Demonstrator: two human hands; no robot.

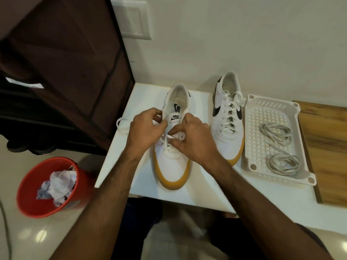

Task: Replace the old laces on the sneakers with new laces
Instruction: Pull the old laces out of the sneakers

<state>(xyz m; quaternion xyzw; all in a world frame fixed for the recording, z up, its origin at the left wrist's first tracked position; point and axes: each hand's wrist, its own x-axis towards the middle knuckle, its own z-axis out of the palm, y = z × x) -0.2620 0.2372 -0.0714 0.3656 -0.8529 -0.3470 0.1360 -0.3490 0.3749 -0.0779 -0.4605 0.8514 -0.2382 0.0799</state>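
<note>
On the white worktop [142,94], the near sneaker [173,147] sits under both hands: left hand [144,128] and right hand [193,139] each keep a pinching grip on its old lace [166,140]. Yanking could snag an eyelet.

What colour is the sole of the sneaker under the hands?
Tan, gum-coloured sole; it shows best in the head view.

Both forearms reach forward, left grip [145,126] and right grip [193,136] pinching (fingers curled).
</note>
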